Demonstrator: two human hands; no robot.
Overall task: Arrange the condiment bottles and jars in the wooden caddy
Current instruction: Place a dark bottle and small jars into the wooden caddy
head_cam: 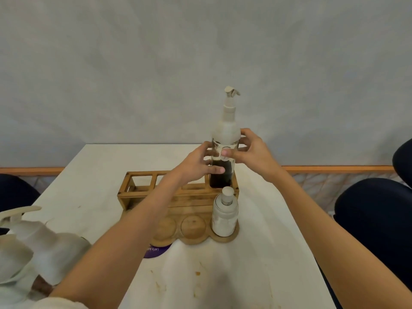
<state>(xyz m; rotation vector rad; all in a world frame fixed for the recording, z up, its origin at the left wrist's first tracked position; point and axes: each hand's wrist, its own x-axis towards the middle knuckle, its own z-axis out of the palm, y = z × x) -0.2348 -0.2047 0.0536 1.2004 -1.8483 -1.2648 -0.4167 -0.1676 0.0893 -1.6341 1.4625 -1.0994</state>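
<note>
The dark pump bottle (225,139) is gripped by the fingers (215,170) of the left hand (196,163) and right hand (252,152), its base in the wooden caddy's (142,192) rightmost rear slot. It should be held upright and released only once seated.

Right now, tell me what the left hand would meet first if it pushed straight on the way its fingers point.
The tall pump bottle: the left hand holds it, fingers against the glass, so no gap remains. Beyond the bottle is the right hand.
</note>
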